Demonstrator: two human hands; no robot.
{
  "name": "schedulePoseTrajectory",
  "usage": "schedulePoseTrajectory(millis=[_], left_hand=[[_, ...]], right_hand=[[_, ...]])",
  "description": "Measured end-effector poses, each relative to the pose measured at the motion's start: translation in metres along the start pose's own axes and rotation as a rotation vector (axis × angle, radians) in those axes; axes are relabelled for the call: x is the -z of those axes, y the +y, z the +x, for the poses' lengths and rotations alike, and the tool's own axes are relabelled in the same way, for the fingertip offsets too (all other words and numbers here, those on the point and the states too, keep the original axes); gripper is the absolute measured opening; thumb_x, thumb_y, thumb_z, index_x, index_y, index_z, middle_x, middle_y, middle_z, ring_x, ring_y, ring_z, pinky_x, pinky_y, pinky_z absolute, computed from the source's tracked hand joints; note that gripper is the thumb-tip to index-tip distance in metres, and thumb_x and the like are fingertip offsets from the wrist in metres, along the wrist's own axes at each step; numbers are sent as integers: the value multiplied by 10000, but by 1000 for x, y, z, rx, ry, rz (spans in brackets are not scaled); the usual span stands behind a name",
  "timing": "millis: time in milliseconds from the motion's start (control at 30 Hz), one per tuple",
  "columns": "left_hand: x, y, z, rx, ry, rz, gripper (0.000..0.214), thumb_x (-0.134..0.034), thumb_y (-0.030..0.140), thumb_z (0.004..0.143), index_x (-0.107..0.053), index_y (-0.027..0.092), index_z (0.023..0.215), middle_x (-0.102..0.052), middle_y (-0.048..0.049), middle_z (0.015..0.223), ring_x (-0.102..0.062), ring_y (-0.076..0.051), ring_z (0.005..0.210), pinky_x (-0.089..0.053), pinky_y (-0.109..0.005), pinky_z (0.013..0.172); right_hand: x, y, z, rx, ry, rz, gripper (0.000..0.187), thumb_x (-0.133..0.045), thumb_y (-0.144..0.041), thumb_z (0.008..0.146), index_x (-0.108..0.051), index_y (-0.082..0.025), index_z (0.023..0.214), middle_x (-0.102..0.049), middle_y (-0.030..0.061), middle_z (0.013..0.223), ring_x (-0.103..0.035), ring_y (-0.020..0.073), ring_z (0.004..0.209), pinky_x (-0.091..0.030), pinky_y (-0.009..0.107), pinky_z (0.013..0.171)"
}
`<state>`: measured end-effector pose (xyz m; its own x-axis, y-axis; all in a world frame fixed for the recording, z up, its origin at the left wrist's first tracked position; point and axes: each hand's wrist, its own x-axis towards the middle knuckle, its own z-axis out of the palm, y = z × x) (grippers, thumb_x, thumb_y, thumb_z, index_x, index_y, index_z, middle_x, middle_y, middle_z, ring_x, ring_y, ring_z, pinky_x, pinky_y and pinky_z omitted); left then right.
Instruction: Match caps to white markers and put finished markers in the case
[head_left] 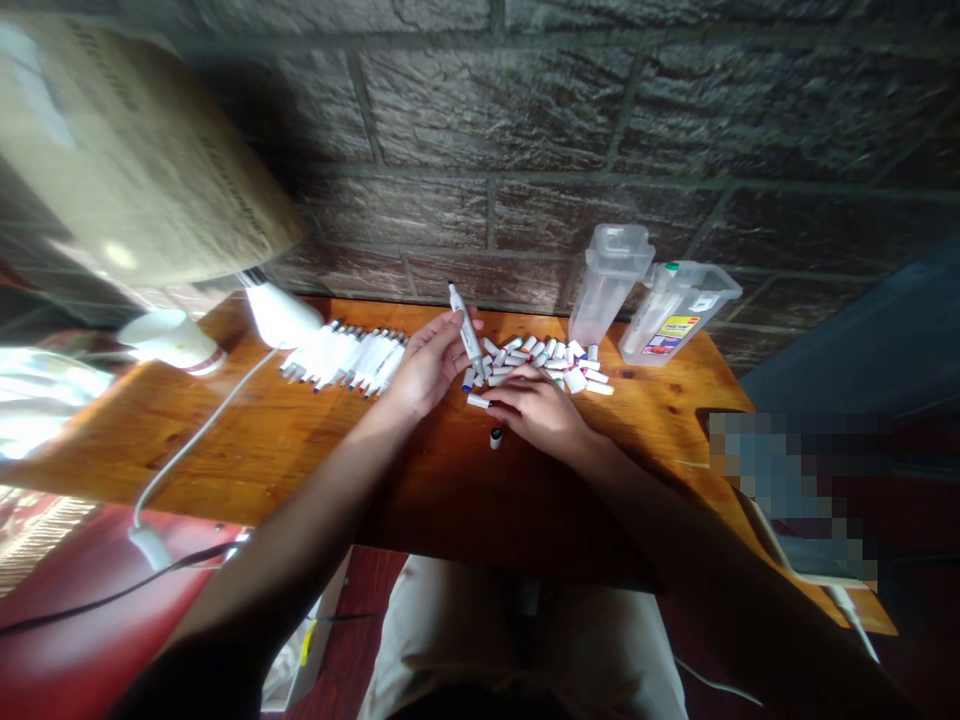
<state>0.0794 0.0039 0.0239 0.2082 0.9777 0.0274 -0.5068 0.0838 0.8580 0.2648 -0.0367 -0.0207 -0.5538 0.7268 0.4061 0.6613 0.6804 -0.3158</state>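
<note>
My left hand [435, 362] is closed around a white marker [466, 328], held tilted with its dark tip pointing up and away. To its right, my right hand [541, 408] has its fingers pinched on a white marker cap [478, 401] with a dark end, low over the table. Beyond the right hand spreads a loose pile of white marker caps [556, 349] with various coloured ends. A single cap with a black top [496, 438] stands nearer to me. Left of my left hand, several uncapped white markers [345, 358] lie side by side.
Two clear plastic containers stand at the back right: a tall one [609, 285] and a labelled one [667, 325] with a green-ended marker inside. A lamp [187, 170] and a white cup [172, 338] are at the left. A cable [199, 430] crosses the wooden table [285, 470].
</note>
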Motion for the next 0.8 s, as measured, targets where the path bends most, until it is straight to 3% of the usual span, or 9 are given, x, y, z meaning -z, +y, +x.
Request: schedulePoseTrajectory(millis=[167,333,500,800], left_hand=[[-3,-1,-4,28,-100,-9,252,-715,282,862,-698,147,1075,-761,-90,1058,-734,-153,807,-585,-240,716],[-2,2,-6,50,-177,-27,282,-711,288,870,-692,147,1113,-752,-101,1094,-737,-164,834,-586,-258,739],[0,2,-9,64,-263,-29,339,-785,320,809,-711,182,1110,-762,-65,986,-723,-155,800,-574,-259,746],[-2,1,-13,-18,-242,46,304,-903,286,648,-734,185,880,-731,-1,797,-671,-118,725,-518,-222,694]], right_hand=[[5,-2,-2,-16,36,14,177,-625,-170,909,-745,-214,1030,-762,67,1008,-631,250,1038,-478,406,968],[42,-5,-16,-68,120,189,176,-611,-149,870,-691,-198,1019,-722,64,1006,-664,210,895,-522,343,828],[73,-3,-28,-111,62,276,190,-643,-118,814,-717,-197,969,-706,56,947,-669,194,852,-515,325,811],[60,-15,-28,-29,-158,267,168,-630,-149,852,-737,-196,972,-703,38,914,-641,146,756,-480,275,737]])
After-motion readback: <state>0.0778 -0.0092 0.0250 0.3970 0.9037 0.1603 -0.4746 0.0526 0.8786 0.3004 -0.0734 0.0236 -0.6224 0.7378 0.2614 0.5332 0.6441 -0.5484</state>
